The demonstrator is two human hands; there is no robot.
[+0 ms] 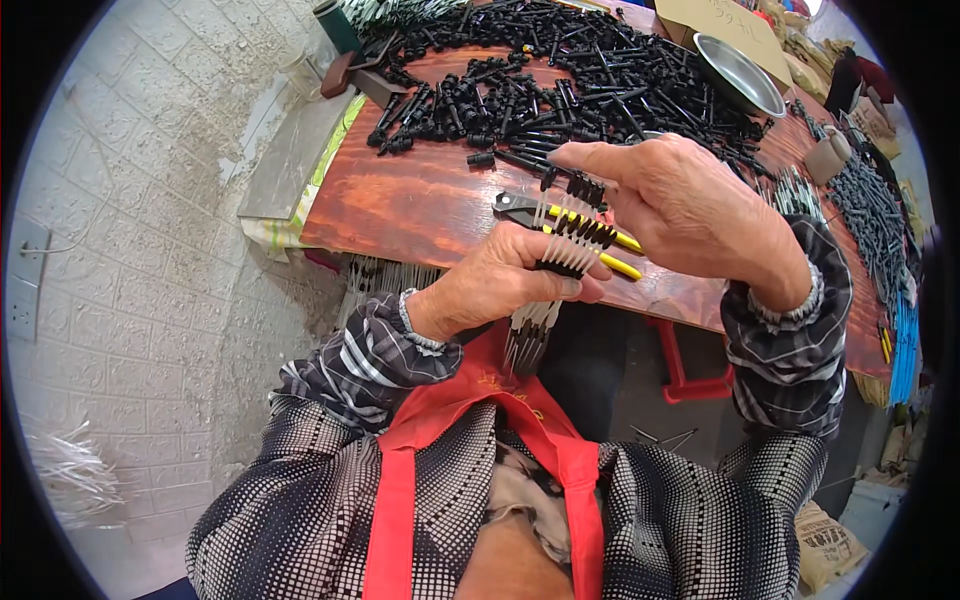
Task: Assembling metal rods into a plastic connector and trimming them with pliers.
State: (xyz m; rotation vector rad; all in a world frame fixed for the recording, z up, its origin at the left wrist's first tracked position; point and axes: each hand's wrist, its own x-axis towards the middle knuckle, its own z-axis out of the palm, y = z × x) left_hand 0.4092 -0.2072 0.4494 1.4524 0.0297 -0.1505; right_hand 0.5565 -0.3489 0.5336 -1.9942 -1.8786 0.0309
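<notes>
Seen from the wearer's head, two bare hands are working close together just towards 2 o'clock from the centre, over the near edge of a reddish wooden table (400,215). The left hand (510,270) is clamping a fanned bundle of pale rods (575,248) with black fittings, probably to hold the pieces in line; their lower ends are hanging towards 6 o'clock, below the fist. The right hand (690,205) is curling over the bundle's upper end, index finger stretching towards 9 o'clock; its fingertips are partly hidden, so whether it is pinching a piece is impossible to tell. Yellow-handled pliers (515,205) are lying on the table behind the bundle, perhaps placed there for easy reach. A broad heap of loose black parts (560,85) is spreading between 12 and 1 o'clock, seemingly within arm's length for picking. Between 1 and 2 o'clock, a shiny metal bowl (740,75) is resting near a cardboard box (725,30). The box is bearing dark marks, the red apron (450,405) at 6 o'clock is showing yellow lettering, and a brown sack (828,545) at 4 o'clock is carrying print; no brand is standing out clearly.
</notes>
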